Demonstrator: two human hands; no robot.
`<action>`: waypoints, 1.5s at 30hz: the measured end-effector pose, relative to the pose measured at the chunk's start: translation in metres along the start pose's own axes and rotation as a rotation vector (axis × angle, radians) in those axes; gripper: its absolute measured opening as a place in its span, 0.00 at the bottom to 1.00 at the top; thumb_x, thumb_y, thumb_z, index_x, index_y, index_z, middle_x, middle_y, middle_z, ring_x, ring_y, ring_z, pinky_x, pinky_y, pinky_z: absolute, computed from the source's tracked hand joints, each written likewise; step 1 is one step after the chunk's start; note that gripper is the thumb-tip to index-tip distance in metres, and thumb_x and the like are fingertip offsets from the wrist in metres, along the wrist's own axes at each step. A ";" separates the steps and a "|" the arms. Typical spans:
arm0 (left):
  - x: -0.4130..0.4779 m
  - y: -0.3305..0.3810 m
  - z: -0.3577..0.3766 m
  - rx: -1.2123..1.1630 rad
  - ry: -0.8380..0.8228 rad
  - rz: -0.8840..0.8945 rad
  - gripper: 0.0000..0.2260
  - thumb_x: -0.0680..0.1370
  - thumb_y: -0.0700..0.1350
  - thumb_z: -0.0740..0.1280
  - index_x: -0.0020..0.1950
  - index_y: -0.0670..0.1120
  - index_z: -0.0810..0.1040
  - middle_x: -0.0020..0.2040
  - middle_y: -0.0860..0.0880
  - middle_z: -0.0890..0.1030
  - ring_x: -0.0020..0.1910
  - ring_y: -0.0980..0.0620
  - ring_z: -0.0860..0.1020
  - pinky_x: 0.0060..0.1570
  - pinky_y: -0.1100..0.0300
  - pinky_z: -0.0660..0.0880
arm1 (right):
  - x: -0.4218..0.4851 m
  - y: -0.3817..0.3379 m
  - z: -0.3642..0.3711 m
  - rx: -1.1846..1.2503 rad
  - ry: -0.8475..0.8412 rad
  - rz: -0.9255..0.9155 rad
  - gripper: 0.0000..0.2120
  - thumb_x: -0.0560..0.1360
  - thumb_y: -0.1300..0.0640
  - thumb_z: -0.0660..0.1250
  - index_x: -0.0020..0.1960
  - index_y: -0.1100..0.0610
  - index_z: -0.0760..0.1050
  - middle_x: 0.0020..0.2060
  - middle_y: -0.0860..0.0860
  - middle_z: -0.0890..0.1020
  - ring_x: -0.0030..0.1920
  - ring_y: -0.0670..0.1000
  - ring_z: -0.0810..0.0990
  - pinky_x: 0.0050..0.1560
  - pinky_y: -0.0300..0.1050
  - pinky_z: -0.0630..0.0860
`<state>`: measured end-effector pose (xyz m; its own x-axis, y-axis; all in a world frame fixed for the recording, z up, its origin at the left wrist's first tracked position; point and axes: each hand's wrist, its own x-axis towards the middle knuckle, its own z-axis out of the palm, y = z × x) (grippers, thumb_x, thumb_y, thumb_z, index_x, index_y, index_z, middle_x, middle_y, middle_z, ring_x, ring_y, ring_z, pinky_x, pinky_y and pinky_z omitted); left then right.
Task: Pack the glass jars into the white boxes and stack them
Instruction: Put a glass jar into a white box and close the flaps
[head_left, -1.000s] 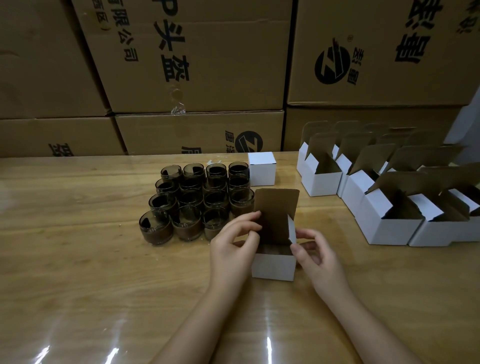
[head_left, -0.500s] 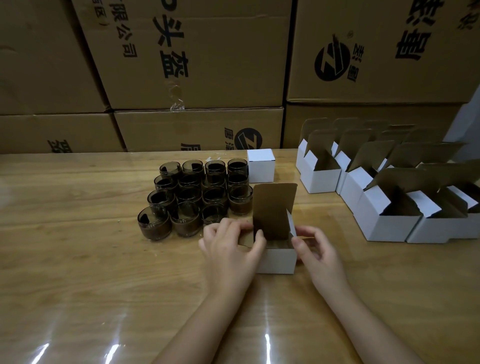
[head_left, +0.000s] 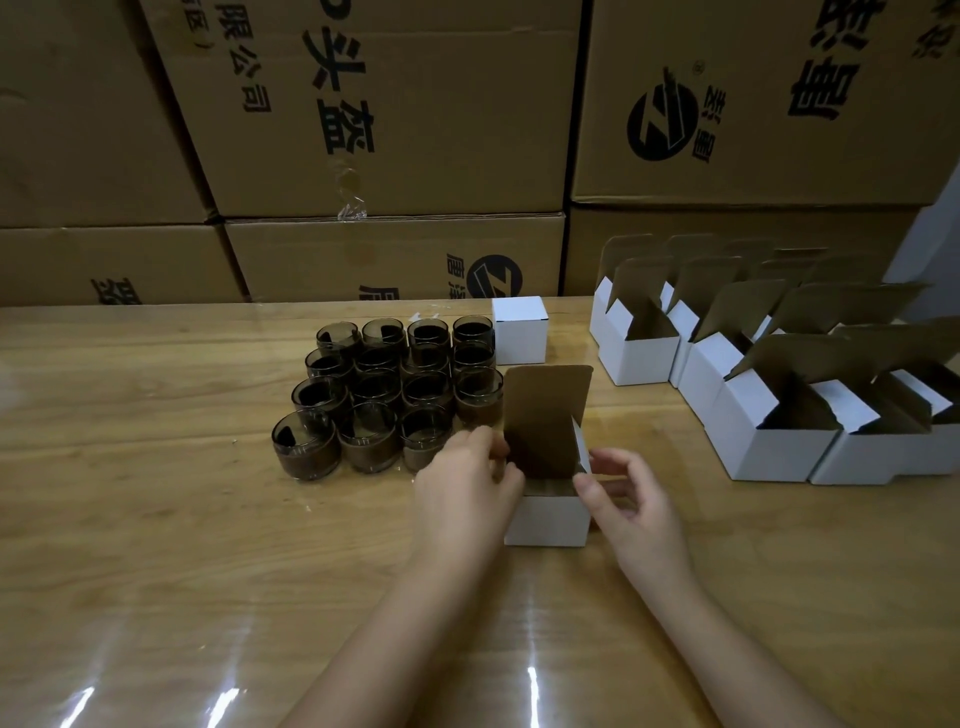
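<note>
White box (head_left: 545, 520), white outside and brown inside with its lid flap up, sits near-center on the tabletop (head_left: 156, 519). Left grip (head_left: 462, 488) is curled round its left wall, and right grip (head_left: 631, 499) pinches the right side flap. 15 smoky glass jars (head_left: 369, 441) are just far-left.

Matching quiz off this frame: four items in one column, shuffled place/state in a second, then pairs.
1. glass jars
2. closed white box
3. front box
4. spare open boxes

a. lid flap upright, left hand and right hand on it
b. right side of the table, flaps up
c. clustered in rows, left of centre
d. beside the jars' back right corner

Pairs: 1-c, 2-d, 3-a, 4-b
</note>
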<state>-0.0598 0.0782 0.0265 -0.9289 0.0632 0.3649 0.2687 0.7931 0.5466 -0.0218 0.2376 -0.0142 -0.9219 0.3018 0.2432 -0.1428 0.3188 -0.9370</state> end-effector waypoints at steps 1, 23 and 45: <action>0.000 -0.001 0.000 -0.027 -0.005 -0.010 0.06 0.75 0.47 0.66 0.51 0.51 0.78 0.49 0.56 0.79 0.44 0.54 0.78 0.40 0.59 0.74 | 0.000 -0.001 0.001 -0.012 0.013 0.012 0.24 0.61 0.31 0.63 0.54 0.40 0.71 0.47 0.39 0.79 0.47 0.39 0.79 0.40 0.33 0.74; 0.003 -0.010 0.003 -0.079 -0.055 0.075 0.22 0.76 0.47 0.66 0.68 0.60 0.70 0.50 0.56 0.77 0.42 0.57 0.77 0.40 0.61 0.76 | -0.005 0.005 0.004 -0.178 0.108 -0.091 0.31 0.70 0.31 0.53 0.67 0.45 0.64 0.41 0.44 0.80 0.42 0.39 0.78 0.37 0.35 0.75; 0.002 -0.006 -0.001 -0.050 -0.091 0.051 0.24 0.77 0.46 0.64 0.71 0.61 0.67 0.52 0.54 0.79 0.44 0.55 0.78 0.44 0.54 0.79 | -0.006 0.006 0.000 -0.161 0.148 -0.163 0.10 0.78 0.42 0.54 0.54 0.36 0.72 0.31 0.46 0.77 0.33 0.48 0.77 0.32 0.50 0.78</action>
<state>-0.0630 0.0730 0.0248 -0.9323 0.1599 0.3244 0.3269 0.7563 0.5667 -0.0172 0.2374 -0.0212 -0.8272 0.3589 0.4324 -0.2151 0.5087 -0.8336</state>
